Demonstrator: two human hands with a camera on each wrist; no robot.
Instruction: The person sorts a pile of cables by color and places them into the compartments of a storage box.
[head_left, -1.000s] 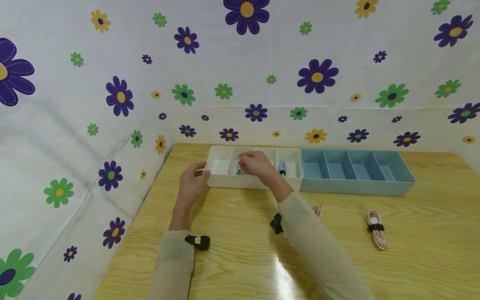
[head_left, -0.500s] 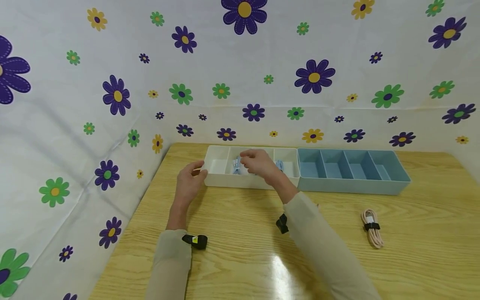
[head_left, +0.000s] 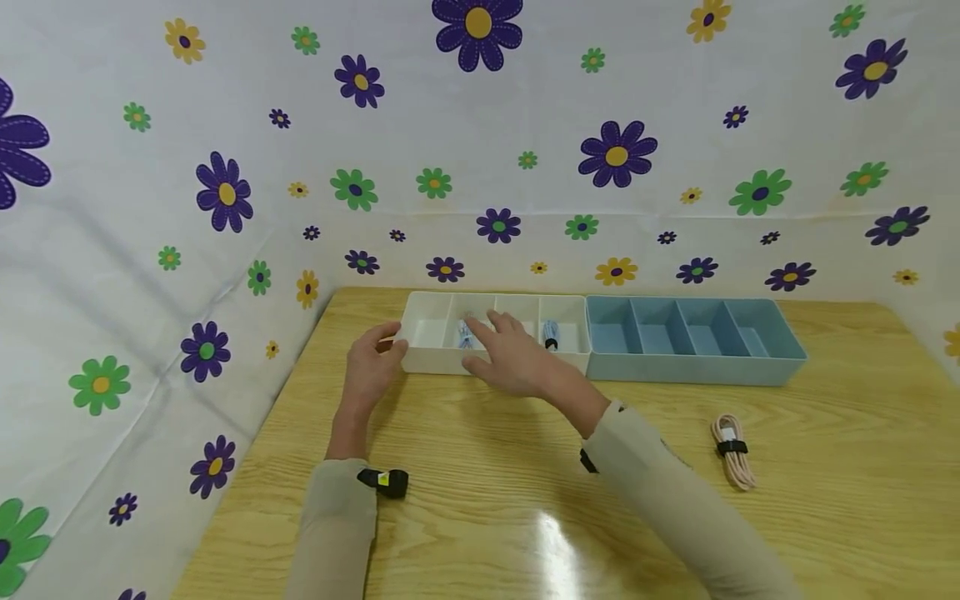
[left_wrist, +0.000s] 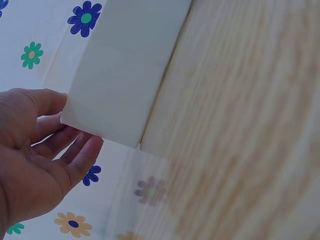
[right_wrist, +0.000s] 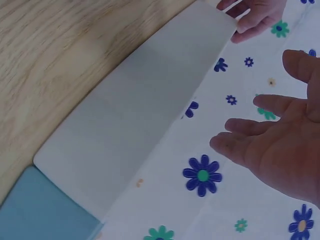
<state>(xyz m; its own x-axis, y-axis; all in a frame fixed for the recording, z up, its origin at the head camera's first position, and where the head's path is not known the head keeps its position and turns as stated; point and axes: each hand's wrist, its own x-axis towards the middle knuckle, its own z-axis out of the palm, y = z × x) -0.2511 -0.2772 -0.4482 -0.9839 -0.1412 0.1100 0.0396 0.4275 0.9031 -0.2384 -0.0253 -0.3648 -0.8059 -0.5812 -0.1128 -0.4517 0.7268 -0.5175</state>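
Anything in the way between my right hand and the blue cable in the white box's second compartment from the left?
Nothing visible: your right hand hovers over the open-topped white box, close by the blue cable. Your left hand is off at the box's left end.

Soft, even light fills the head view, with a white glare streak on the table [head_left: 465,508] below the right hand [head_left: 513,358] and faint shadow bands on the cloth [head_left: 82,225] left of the left hand [head_left: 371,367]. Both wrist views look dimmer and bluish; wood grain right of the left hand is blurred.
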